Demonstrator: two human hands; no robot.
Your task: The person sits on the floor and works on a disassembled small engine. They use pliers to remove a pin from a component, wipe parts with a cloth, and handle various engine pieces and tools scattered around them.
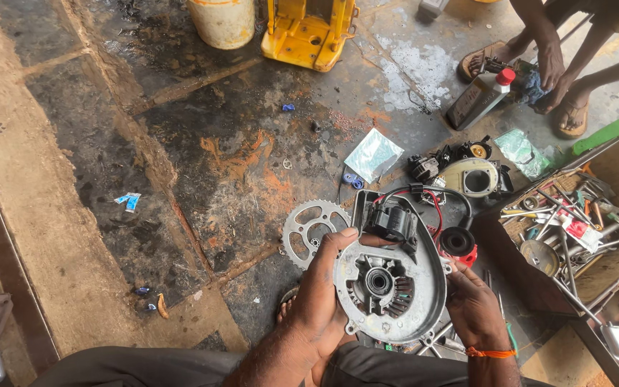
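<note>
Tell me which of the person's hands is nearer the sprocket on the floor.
Left. The left hand grips the engine cover beside the sprocket; the right hand holds the cover's far edge.

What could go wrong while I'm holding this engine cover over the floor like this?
1. The cover is gripped only at its edges by the left hand and right hand; a slip could drop it onto the sprocket or a bare foot below.
2. The red and black wires loop loosely off the coil and might snag on nearby parts.
3. Grit from the dirty floor could get into the open bearing.
</note>
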